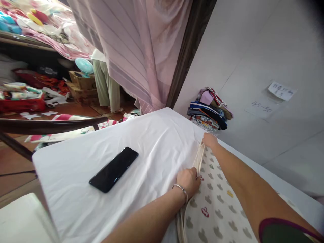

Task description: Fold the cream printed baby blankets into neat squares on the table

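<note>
2 hands on 1 patterned cloth (pixel 215 202), which lay on the white-covered table (pixel 157 145), right of the phone and running off the bottom of view. Left hand (pixel 188 182) had its fingers closed on the cloth's left edge; right hand (pixel 209 140) gripped the far corner, fingers closed too, tips partly hidden. Pale edges bunched between the hands looked like several layers; couldn't get an exact count. Print: rows of grey motifs, too many to count, plus a few red and yellow ones. 1 bracelet (pixel 181 189) on the left wrist. 1 black phone (pixel 113 169) lay flat, well apart from both hands. 1 stack of folded fabrics (pixel 207 109) sat by the wall just beyond the right hand; layer count unclear. 2 paper notes (pixel 280 91) on the wall, the lower reading 45-50. Background: 1 pink curtain (pixel 136 50), 1 blue fan (pixel 84 65), at least 2 cartons (pixel 83 92), 1 red basket (pixel 22 105), 1 person in green trousers (pixel 107 84), upper body hidden.
</note>
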A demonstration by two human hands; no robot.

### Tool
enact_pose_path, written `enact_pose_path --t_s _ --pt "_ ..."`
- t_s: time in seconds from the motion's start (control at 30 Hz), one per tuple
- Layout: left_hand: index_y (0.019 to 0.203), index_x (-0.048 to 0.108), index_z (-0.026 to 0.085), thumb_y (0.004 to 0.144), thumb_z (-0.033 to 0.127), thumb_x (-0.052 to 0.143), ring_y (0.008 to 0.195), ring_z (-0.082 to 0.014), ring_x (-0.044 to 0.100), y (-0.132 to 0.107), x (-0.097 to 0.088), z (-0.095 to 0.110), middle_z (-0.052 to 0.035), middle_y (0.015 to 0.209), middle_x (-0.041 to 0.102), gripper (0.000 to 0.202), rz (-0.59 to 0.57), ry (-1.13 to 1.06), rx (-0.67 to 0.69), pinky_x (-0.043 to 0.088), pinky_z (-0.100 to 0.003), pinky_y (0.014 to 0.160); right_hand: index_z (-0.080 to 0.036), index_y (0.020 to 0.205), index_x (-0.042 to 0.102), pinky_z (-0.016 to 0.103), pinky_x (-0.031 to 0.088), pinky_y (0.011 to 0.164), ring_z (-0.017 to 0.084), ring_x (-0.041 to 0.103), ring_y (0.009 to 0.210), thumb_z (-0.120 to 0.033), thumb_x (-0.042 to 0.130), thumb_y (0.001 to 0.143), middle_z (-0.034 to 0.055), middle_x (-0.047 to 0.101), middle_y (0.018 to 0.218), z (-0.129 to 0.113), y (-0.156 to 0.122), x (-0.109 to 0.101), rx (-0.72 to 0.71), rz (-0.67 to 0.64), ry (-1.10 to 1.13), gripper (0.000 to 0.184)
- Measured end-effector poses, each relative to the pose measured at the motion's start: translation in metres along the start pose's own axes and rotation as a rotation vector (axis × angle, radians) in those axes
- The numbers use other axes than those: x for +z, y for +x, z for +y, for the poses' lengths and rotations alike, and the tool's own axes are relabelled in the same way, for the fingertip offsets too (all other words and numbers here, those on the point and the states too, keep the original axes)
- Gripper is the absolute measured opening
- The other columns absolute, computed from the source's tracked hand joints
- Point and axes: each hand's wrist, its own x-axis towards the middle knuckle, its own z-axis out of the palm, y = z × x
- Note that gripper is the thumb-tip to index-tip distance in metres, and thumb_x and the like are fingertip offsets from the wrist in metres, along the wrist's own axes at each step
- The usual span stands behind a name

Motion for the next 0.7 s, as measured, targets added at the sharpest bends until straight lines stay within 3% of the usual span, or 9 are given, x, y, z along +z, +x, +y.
enact_pose_path --t_s 0.2,0.37,0.53,0.7 --pt "0.090 0.059 0.019 0.078 0.034 0.040 0.079 -0.0221 0.062 0.001 -0.003 0.001 -0.0079 0.086 0.065 0.027 0.013 0.030 -0.024 0.044 -0.030 0.066 -0.013 0.081 0.060 0.026 0.047 0.067 0.020 0.062 0.081 -0.009 0.054 0.070 0.0109 0.064 0.084 -0.001 0.000 0.018 0.116 0.030 0.361 0.014" --pt "0.092 0.059 0.017 0.076 0.029 0.040 0.079 -0.0249 0.062 0.000 -0.008 0.002 -0.0104 0.088 0.066 0.028 0.030 0.065 -0.012 0.045 -0.032 0.064 -0.012 0.089 0.056 0.016 0.046 0.050 0.009 0.059 0.054 -0.013 0.053 0.076 0.0033 0.062 0.066 0.005 -0.012 0.030 0.203 0.008 0.699 0.014" --pt "0.091 0.059 0.017 0.076 0.030 0.040 0.081 -0.0250 0.062 0.001 -0.007 0.002 -0.0108 0.087 0.065 0.027 0.024 0.075 0.015 0.045 -0.032 0.066 -0.011 0.079 0.056 0.017 0.045 0.041 0.008 0.053 0.040 -0.016 0.055 0.076 -0.0010 0.054 0.050 0.008 -0.038 0.034 0.270 -0.068 0.856 0.005" --pt "0.092 0.059 0.017 0.077 0.030 0.041 0.081 -0.0248 0.062 0.002 -0.006 0.001 -0.0110 0.088 0.066 0.027 0.027 0.083 0.015 0.045 -0.032 0.066 -0.011 0.082 0.055 0.019 0.049 0.046 0.007 0.052 0.040 -0.009 0.056 0.074 -0.0034 0.052 0.048 -0.002 -0.058 0.032 0.299 -0.179 0.942 0.008"
